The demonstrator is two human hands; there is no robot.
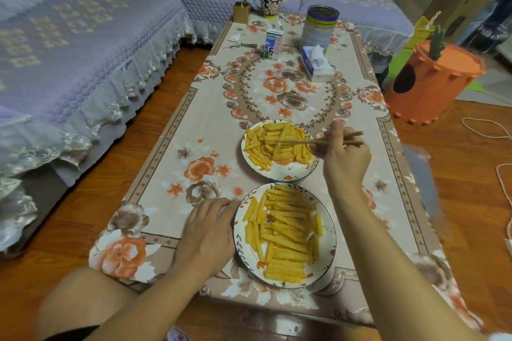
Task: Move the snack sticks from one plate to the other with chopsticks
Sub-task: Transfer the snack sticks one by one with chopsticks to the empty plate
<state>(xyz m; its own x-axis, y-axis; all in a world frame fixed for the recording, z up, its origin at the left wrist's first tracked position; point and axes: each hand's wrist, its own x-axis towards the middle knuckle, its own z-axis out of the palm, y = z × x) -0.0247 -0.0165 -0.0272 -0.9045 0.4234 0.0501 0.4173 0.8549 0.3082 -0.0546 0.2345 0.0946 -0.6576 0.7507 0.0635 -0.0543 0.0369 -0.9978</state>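
Note:
Two patterned plates of yellow crinkle snack sticks sit on the floral table. The far plate [288,174] holds a heap of sticks [274,144]. The near plate [239,232] holds many sticks [285,235] too. My right hand [345,158] grips wooden chopsticks [313,142] at the far plate's right side, their tips lying over the far heap. I cannot tell whether a stick is pinched between the tips. My left hand [209,227] rests flat on the tablecloth, its fingers against the near plate's left rim.
Further back on the table stand a milk carton [273,44], a tissue pack [317,63], a tin can [321,26], a mug [270,3] and a small box [241,11]. A sofa [83,58] lies left, an orange pineapple-shaped bin [432,83] right.

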